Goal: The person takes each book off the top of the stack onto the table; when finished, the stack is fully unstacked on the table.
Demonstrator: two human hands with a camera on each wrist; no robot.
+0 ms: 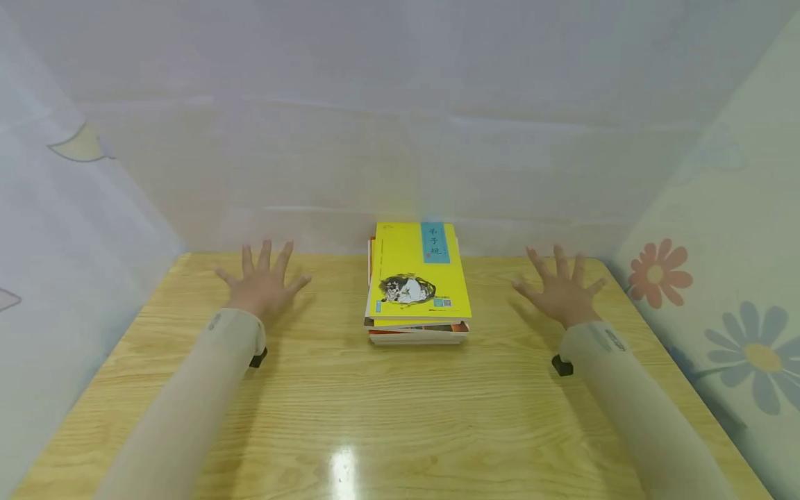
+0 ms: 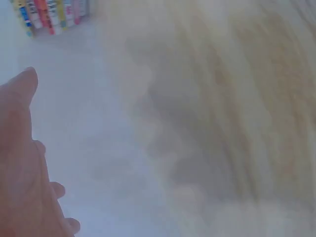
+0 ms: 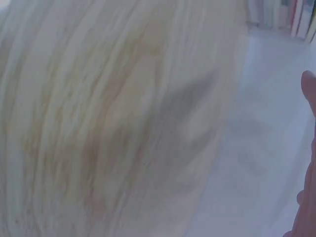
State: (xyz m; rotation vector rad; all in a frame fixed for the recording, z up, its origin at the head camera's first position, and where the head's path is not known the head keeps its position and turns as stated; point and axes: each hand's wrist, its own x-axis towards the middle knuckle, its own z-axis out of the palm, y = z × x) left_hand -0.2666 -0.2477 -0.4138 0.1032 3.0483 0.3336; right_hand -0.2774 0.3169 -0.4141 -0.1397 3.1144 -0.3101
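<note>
A stack of several books (image 1: 421, 285) lies on the wooden table (image 1: 375, 417), near its far edge. On top is a yellow book with a blue title strip and a drawing of a cat-like animal. To the left of the stack, my left hand (image 1: 259, 285) is spread with fingers straight and holds nothing. My right hand (image 1: 562, 292) is likewise spread on the right side, apart from the books. Both hands cast shadows on the table. Book spines (image 2: 49, 15) show at the top left of the left wrist view, and spines (image 3: 286, 17) at the top right of the right wrist view.
A pale sheet (image 1: 350, 160) hangs behind the table. On the right, a wall covering carries a red flower (image 1: 656, 272) and a blue flower (image 1: 761, 357). Another pale sheet (image 1: 56, 278) stands on the left.
</note>
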